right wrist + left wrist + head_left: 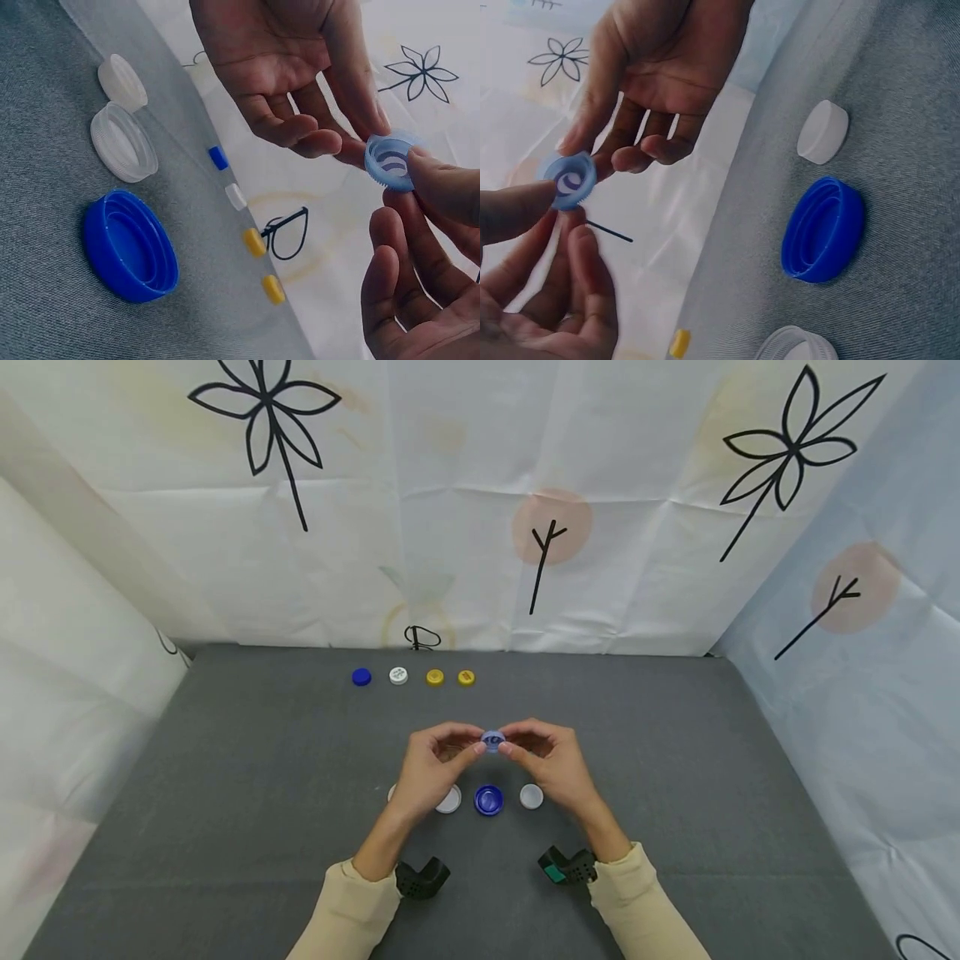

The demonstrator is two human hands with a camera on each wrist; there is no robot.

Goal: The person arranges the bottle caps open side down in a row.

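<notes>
1. Pinching at both sides: left hand [431, 768] and right hand [553, 764] shared one light-blue, translucent, round plastic cap [492, 741], each using thumb and fingertips. Remaining fingers bent loosely, nothing else in them.
2. Cap location: lifted off the grey cloth-covered surface [247, 793], midway between the hands, out in front of the wrists.
3. Key relation, my read: cap sat centred between the two thumbs, so neither hand was clearly nearer. Round part, no long axis. It was tilted, recessed face toward the person; a curled pattern showed inside.
4. Near row, on the person's side of the held cap: wide dark-blue plastic cap [488, 800], hollow side up, roughly in line below it; white round cap [532, 797] to its right; whitish ribbed cap [448, 800] to its left, beside the left wrist. Another pale cap [392, 792] was mostly hidden by that arm.
5. Far row, beyond the hands, left to right: small blue cap [362, 677], small white cap [398, 676], two small yellow caps [435, 677]. All well apart from the hands.
</notes>
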